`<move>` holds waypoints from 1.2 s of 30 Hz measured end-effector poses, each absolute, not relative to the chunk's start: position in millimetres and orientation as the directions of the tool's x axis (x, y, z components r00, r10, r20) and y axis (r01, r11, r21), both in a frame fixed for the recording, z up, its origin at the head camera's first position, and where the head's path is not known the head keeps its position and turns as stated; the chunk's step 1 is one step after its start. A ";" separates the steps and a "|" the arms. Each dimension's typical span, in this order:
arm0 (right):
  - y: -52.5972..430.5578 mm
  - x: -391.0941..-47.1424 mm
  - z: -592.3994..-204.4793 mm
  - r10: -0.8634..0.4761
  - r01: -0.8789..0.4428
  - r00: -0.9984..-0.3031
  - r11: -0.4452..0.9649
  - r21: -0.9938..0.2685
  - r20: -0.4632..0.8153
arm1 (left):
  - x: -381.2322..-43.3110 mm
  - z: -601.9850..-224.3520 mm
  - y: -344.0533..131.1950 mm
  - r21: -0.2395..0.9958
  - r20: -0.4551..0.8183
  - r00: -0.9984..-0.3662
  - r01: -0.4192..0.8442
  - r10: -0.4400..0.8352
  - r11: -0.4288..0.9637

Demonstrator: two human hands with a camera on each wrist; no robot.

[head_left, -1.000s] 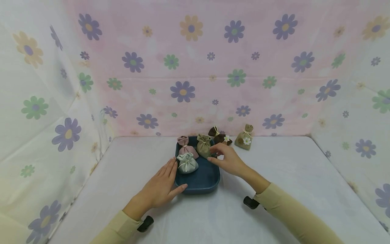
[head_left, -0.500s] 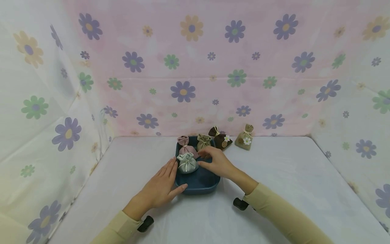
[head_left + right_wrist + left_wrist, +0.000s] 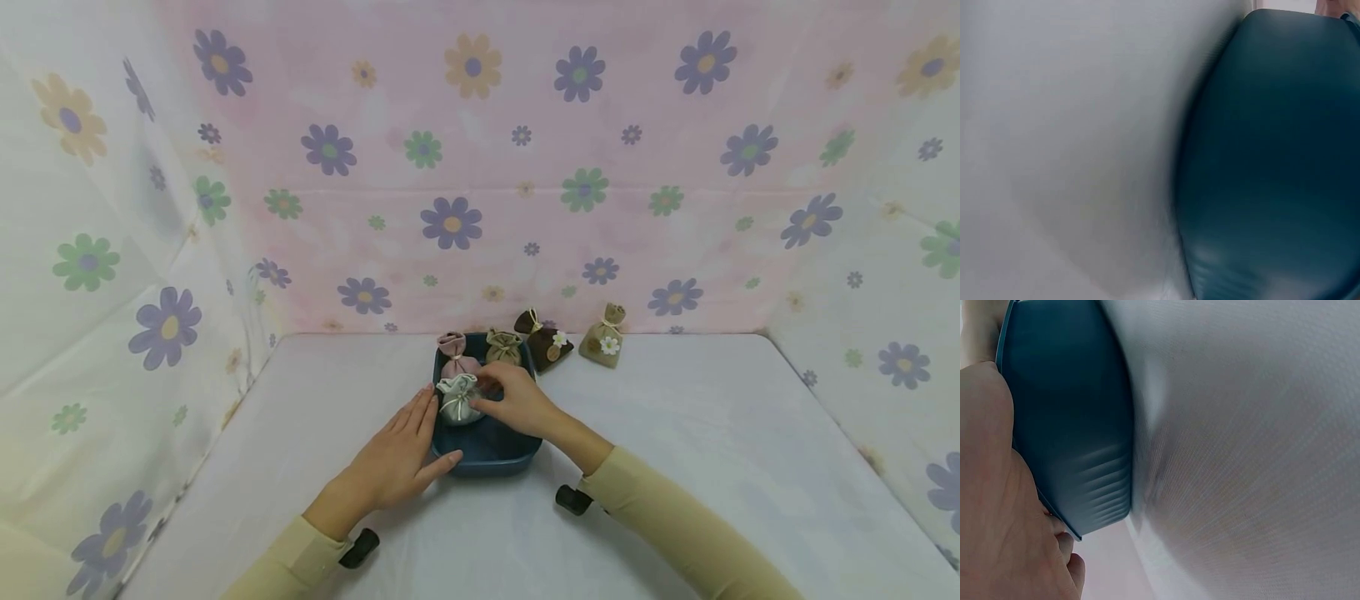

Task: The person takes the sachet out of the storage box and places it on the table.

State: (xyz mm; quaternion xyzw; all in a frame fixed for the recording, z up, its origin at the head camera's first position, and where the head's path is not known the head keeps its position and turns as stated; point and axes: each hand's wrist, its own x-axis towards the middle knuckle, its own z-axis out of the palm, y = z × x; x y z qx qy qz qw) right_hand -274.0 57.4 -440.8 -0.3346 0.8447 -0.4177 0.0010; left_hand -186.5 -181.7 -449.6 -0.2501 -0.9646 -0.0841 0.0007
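Observation:
A dark blue rectangular tray [image 3: 491,462] holds three small drawstring pouches. My right hand [image 3: 517,402] reaches over its right side, thumb and fingers around the right side of the pale mint pouch [image 3: 456,408] near the tray's left wall. Behind that lies a dusty pink pouch [image 3: 459,364], and an olive pouch [image 3: 504,346] sits at the back right, partly covered by my right hand. My left hand [image 3: 390,462] rests with straight fingers along the tray's left rim, thumb at the front corner. In the left wrist view, that hand [image 3: 997,487] lies along the tray's rim [image 3: 1060,519].
Just beyond the tray's back right corner, a dark brown pouch [image 3: 546,346] with a white flower lies on the white table [image 3: 675,467]. A tan pouch [image 3: 603,340], also with a flower, stands to its right. Flowered cloth [image 3: 517,208] closes off the back and sides.
My right hand has moved left and slightly toward me, from beside the olive pouch to the mint pouch, which it now grips. The left hand and tray have stayed in place.

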 end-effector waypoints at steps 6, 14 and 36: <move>51.0 -277.8 -440.0 -0.557 -0.551 -0.788 0.445 -0.706 0.263 | -187.6 -446.8 -180.0 0.164 0.052 -0.871 0.490 0.488 0.856; 46.2 -283.0 -441.3 -0.576 -0.569 -0.773 0.442 -0.693 0.267 | -189.1 -448.0 -179.4 0.168 0.072 -0.868 0.496 0.491 0.852; 60.1 -273.4 -427.9 -0.540 -0.585 -0.775 0.417 -0.695 0.329 | -186.3 -451.5 -180.2 0.158 0.051 -0.879 0.475 0.473 0.866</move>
